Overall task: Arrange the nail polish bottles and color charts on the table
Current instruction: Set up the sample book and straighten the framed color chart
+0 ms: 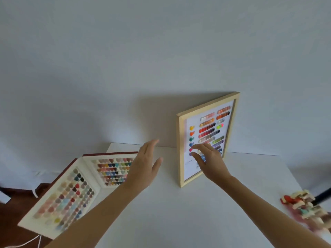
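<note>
Both hands, left hand (146, 161) and right hand (208, 159), hovered spread and empty; framed chart (206, 138) stood at one o'clock, swatch book (71, 190) overhanging the desk (179, 212) at nine, unplaced.

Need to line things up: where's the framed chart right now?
The framed chart stands upright at the table's far edge, right of centre, against the wall, with the right hand just in front.

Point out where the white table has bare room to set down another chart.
The widest bare patch of the table lies near the front, between the two forearms. A smaller one sits right of the framed color chart, behind the swatch pile. The left edge is crowded by the open swatch book.
</note>
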### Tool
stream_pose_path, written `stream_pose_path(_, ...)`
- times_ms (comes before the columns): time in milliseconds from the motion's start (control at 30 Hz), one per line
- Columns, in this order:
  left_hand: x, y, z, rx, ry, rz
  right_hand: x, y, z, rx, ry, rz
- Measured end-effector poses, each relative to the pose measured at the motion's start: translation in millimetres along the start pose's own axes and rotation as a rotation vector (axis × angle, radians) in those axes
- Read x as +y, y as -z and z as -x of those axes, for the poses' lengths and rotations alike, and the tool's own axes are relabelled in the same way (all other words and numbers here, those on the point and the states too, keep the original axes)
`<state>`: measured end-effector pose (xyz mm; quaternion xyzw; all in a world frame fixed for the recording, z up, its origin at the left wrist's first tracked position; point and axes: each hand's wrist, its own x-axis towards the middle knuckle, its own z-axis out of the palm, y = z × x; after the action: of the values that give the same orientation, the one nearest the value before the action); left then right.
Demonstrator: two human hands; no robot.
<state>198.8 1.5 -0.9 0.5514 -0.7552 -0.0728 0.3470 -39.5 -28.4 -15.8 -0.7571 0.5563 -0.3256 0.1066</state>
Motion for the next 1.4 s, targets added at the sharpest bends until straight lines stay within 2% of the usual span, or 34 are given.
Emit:
stream_pose_path(200, 44.8, -87.1, -10.8, -0.043, 0.200, 0.063, 91.9, 53.2, 16.1, 0.073, -0.124, -0.054)
stream_pose_path(367, 65.4, -133.3, -13.0, 0.019, 0.245, 0.118, 145.7, 73.6, 15.3, -0.010, -0.263, -0.058)
stream_pose_path(600, 57.0, -159.6, -23.2, 0.058, 0.248, 0.105, 179.5, 67.2, -5.8, -0.103, -0.359, -0.133)
stream_pose_path(700, 42.0, -163.1, -31.7, 0.055, 0.251, 0.115, 186.5, 59.2, -17.2, -0.103, -0.317, -0.131)
stream_pose_path(933, 9.9, -165.4, -57.4, 0.052, 0.253, 0.149, 208.8, 41.9, -38.0, -0.039, -0.036, -0.042)
stream_pose_path(1133, -15.7, -167.6, -86.4, 0.039, 0.221, 0.175, 229.8, 24.1, -35.0, -0.019, -0.007, 0.007)
stream_pose_path(1400, -29.2, -176.6, -126.5, 0.025, 0.130, 0.156, 247.8, 12.3, -38.9, 0.060, -0.094, 0.060)
